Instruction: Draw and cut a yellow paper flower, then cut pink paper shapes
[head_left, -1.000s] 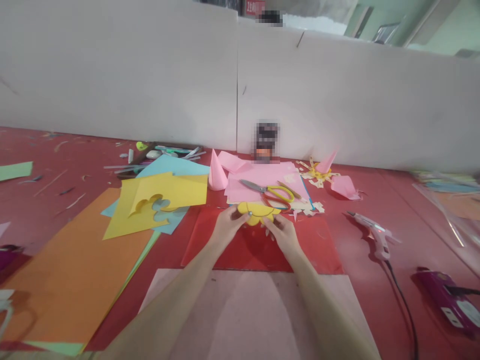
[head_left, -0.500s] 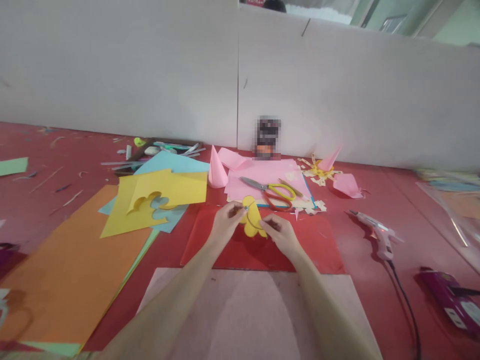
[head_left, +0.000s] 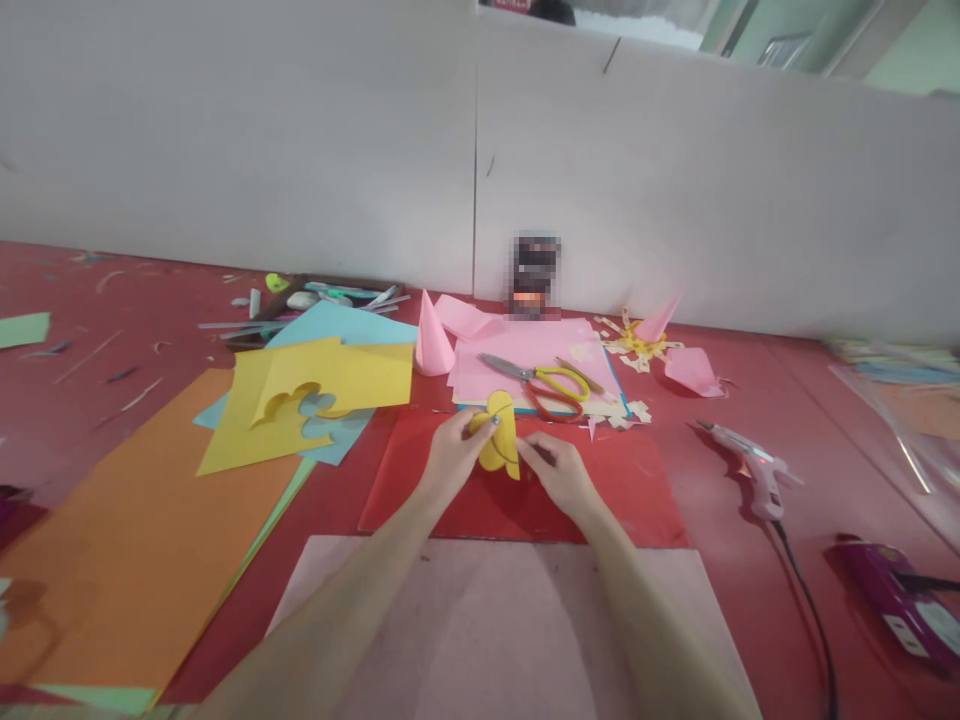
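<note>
A yellow paper flower cutout (head_left: 498,452) with scalloped edges and a curved pencil-like line is held up over the red board (head_left: 450,505). My left hand (head_left: 454,452) pinches it from the left, thumb lying on its face. At its straight right edge, which looks folded, the fingertips of my right hand (head_left: 553,468) are closed against the paper. Just beyond my hands lie scissors (head_left: 536,380) with one yellow and one red handle, on pink paper sheets (head_left: 480,368). A pink paper cone (head_left: 433,340) stands behind my left hand.
To the right lie a glue gun (head_left: 757,470) with a black cord and a purple power strip (head_left: 911,605). Yellow cut paper (head_left: 247,420) and orange sheets (head_left: 150,520) cover the left. A second pink cone (head_left: 660,322) sits on a yellow flower at back right.
The flower cutout has turned and its right side now looks folded to a straight edge. My left thumb lies further across it; my right hand stays at its right edge.
</note>
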